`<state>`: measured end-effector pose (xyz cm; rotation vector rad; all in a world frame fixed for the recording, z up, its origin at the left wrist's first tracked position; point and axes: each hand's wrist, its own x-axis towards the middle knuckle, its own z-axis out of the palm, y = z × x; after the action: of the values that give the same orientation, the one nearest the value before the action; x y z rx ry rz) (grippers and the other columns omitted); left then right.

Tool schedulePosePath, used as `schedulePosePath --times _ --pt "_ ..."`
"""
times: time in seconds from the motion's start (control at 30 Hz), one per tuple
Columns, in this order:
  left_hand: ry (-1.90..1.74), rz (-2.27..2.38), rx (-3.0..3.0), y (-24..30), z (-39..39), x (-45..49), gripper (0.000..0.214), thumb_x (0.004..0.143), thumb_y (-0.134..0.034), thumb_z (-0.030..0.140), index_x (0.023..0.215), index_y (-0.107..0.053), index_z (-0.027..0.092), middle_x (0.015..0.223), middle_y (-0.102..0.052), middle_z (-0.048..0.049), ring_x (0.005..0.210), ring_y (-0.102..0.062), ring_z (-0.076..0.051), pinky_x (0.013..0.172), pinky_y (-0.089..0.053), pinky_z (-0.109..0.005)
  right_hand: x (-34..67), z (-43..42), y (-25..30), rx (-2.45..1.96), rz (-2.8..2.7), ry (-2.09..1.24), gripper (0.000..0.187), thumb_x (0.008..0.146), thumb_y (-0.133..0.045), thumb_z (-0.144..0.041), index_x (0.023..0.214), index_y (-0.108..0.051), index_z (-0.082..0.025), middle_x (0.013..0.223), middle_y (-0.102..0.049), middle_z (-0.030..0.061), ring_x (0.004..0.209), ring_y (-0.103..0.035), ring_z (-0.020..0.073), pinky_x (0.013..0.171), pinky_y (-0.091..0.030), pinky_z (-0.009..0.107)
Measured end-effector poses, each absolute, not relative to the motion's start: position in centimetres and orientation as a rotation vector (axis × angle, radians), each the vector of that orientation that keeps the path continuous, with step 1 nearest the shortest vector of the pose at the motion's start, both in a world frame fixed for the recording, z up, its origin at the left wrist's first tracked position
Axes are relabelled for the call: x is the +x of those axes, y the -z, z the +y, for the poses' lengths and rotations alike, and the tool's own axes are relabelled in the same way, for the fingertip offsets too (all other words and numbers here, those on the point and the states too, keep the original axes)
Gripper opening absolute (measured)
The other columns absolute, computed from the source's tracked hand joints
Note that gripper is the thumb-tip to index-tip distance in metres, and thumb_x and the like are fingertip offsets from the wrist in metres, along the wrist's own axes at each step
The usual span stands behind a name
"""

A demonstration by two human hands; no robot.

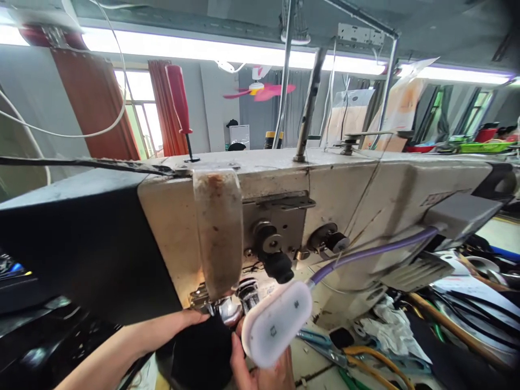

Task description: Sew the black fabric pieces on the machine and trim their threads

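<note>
A black fabric piece [207,352] sits under the needle area of a worn, off-white sewing machine [260,173]. My left hand [190,318] grips its upper left edge, close to the metal presser parts [229,311]; most of those fingers are behind the fabric. On the other side, my right hand [260,374] holds the fabric's right edge between closed fingers. A white oval lamp [280,322] on a purple flexible neck [377,252] covers part of that hand. The needle tip cannot be made out.
A red-handled screwdriver [179,100] stands upright on top of the machine. Right of the hands lie blue-handled scissors [320,346], orange-handled scissors [369,365] and crumpled white cloth [390,325]. Metal posts [311,103] rise behind the machine's top edge.
</note>
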<state>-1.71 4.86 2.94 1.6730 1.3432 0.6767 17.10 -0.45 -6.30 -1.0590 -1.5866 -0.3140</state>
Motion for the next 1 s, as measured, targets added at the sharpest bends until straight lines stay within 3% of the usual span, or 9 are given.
schedulePosePath --times 0.17,0.27,0.37,0.57,0.73,0.9,0.93,1.0 --pt "-0.953 1.471 1.605 -0.9 3.1 -2.0 0.038 0.059 -0.076 0.052 0.084 -0.075 0.023 0.080 -0.077 -0.0066 0.092 -0.069 -0.034 0.094 -0.050 -0.045 16.7 -0.7 7.1 -1.072 -1.541 0.057 0.019 0.080 -0.052 -0.021 0.096 -0.062 -0.024 0.081 -0.067 0.0055 0.079 -0.064 0.0264 0.083 -0.048 0.043" --pt "-1.258 1.363 1.369 1.4 1.5 -0.4 0.059 0.061 -0.075 0.049 0.110 -0.064 0.018 0.104 -0.072 -0.0101 0.112 -0.060 -0.034 0.102 -0.044 -0.044 16.2 -1.1 7.6 -1.062 -1.501 -0.080 0.009 0.079 -0.054 -0.024 0.084 -0.062 -0.026 0.070 -0.063 0.0017 0.067 -0.061 0.0213 0.075 -0.051 0.036" --pt "-1.353 1.350 1.274 2.4 0.6 1.4 0.071 0.059 -0.077 0.042 0.121 -0.053 0.018 0.115 -0.066 -0.0103 0.121 -0.053 -0.033 0.107 -0.037 -0.044 15.7 -1.4 7.8 -0.998 -1.483 -0.109 0.003 0.078 -0.057 -0.025 0.077 -0.059 -0.026 0.073 -0.064 0.0018 0.072 -0.063 0.0214 0.072 -0.050 0.033" --pt "-1.321 1.395 1.189 1.5 0.5 2.2 0.070 0.058 -0.075 0.040 0.120 -0.052 0.018 0.115 -0.065 -0.0095 0.118 -0.055 -0.032 0.099 -0.044 -0.039 15.5 -1.1 8.0 -0.958 -1.422 -0.070 0.005 0.075 -0.057 -0.019 0.077 -0.056 -0.024 0.081 -0.067 0.0050 0.079 -0.065 0.0241 0.074 -0.050 0.036" --pt "-1.291 1.452 1.198 1.4 1.1 1.8 0.059 0.058 -0.075 0.041 0.109 -0.058 0.016 0.108 -0.068 -0.0107 0.117 -0.054 -0.035 0.095 -0.047 -0.042 15.5 -0.7 8.6 -0.934 -1.405 -0.028 0.010 0.074 -0.058 -0.015 0.079 -0.059 -0.024 0.084 -0.068 0.0060 0.081 -0.066 0.0243 0.073 -0.051 0.035" --pt "-1.197 1.420 1.278 1.3 1.3 1.5 0.063 0.063 -0.074 0.043 0.117 -0.057 0.016 0.118 -0.065 -0.0128 0.121 -0.052 -0.034 0.104 -0.040 -0.046 16.1 -0.5 9.3 -0.925 -1.392 -0.073 0.005 0.077 -0.063 -0.018 0.078 -0.063 -0.023 0.080 -0.068 0.0064 0.080 -0.067 0.0241 0.072 -0.054 0.034" --pt "-1.216 1.410 1.292 1.5 1.3 1.1 0.064 0.063 -0.075 0.043 0.118 -0.057 0.016 0.120 -0.064 -0.0126 0.122 -0.052 -0.034 0.106 -0.038 -0.046 16.3 -0.3 9.5 -0.933 -1.372 -0.107 0.005 0.078 -0.064 -0.020 0.082 -0.064 -0.023 0.082 -0.069 0.0070 0.080 -0.067 0.0243 0.073 -0.055 0.034" --pt "-1.201 1.378 1.287 1.8 1.6 -0.1 0.061 0.063 -0.076 0.045 0.115 -0.061 0.018 0.121 -0.065 -0.0116 0.122 -0.053 -0.033 0.107 -0.038 -0.046 17.0 0.2 10.0 -0.969 -1.293 -0.213 0.021 0.079 -0.067 -0.024 0.100 -0.065 -0.021 0.091 -0.070 0.0097 0.085 -0.067 0.0254 0.076 -0.057 0.035"
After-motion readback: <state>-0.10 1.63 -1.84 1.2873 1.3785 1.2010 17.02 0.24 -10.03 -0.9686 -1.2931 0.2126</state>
